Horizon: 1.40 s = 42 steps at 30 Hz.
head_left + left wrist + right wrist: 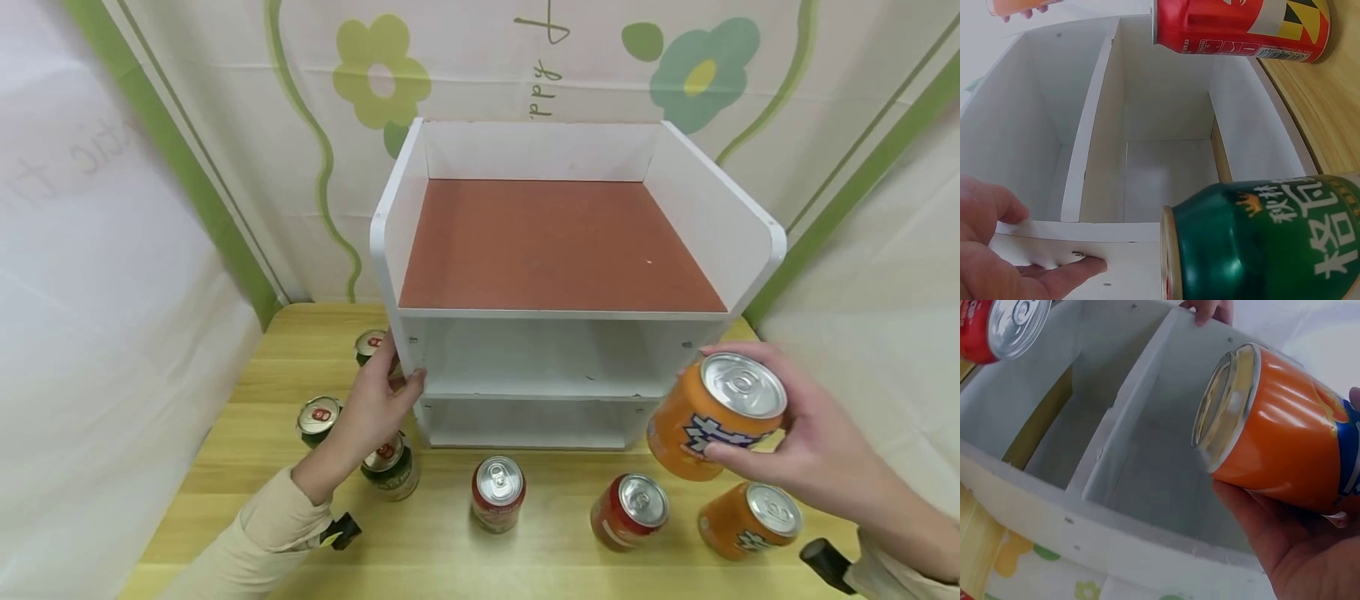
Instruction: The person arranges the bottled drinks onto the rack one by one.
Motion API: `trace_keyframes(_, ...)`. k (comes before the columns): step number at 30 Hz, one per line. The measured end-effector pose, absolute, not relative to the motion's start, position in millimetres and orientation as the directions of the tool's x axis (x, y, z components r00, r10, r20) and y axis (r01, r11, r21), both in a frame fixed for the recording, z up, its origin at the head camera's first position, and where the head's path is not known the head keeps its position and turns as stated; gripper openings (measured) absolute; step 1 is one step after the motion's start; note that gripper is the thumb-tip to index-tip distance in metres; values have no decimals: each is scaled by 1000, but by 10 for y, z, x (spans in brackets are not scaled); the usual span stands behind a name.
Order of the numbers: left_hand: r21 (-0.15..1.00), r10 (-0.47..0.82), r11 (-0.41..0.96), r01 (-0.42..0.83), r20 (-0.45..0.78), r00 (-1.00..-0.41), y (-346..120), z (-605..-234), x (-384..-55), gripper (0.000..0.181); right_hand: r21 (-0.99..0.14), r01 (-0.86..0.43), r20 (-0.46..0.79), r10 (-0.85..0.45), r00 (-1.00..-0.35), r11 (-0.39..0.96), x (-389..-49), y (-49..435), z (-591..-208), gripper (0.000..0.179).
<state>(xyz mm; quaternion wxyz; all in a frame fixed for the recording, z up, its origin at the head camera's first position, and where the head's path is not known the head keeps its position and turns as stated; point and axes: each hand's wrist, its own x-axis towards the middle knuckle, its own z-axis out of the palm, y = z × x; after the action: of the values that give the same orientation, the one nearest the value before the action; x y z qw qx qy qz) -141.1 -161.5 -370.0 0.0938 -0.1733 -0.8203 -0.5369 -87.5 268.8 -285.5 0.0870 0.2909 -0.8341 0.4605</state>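
Note:
My right hand [817, 433] grips an orange soda can [712, 417], held upright in the air by the right front edge of a white shelf [525, 396]. The can's silver top [1216, 406] faces the shelf compartments in the right wrist view. With thumb and fingers on either side of its left side panel, my left hand [371, 408] holds the shelf. The left wrist view shows the thumb [1010, 209] at the panel's front edge and the fingers on the outer face. Both lower compartments hold nothing; the top has a reddish-brown board [555, 242].
Green cans [393, 471] stand around the left forearm, one partly behind the left hand. In front of the shelf are a red can [497, 500], another red can [626, 517] and a second orange can [750, 521]. A flowered cloth [487, 67] hangs behind the wooden table [420, 558].

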Motion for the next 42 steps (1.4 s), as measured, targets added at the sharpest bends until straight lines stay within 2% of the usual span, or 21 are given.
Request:
trace_keyframes(10, 847, 185, 359, 392, 348, -919, -1611, -3701, -1406, 69, -662, -644, 464, -465, -754, 383, -916, 2364, -2893, 93)
trace_keyframes(21, 843, 186, 362, 398, 354, -917, -1610, -3701, -1405, 71, -718, -610, 393, -527, -753, 336, -905, 2100, -2922, 89)
trace_keyframes(32, 845, 177, 367, 390, 348, -921, -1616, -3708, -1399, 71, -767, -589, 374, -571, -731, 253, -919, 1821, -2975, 80)
trace_keyframes(42, 844, 185, 371, 388, 342, -921, -1617, -3706, -1389, 71, -771, -592, 370, -594, -714, 232, -922, 1654, -2888, 77)
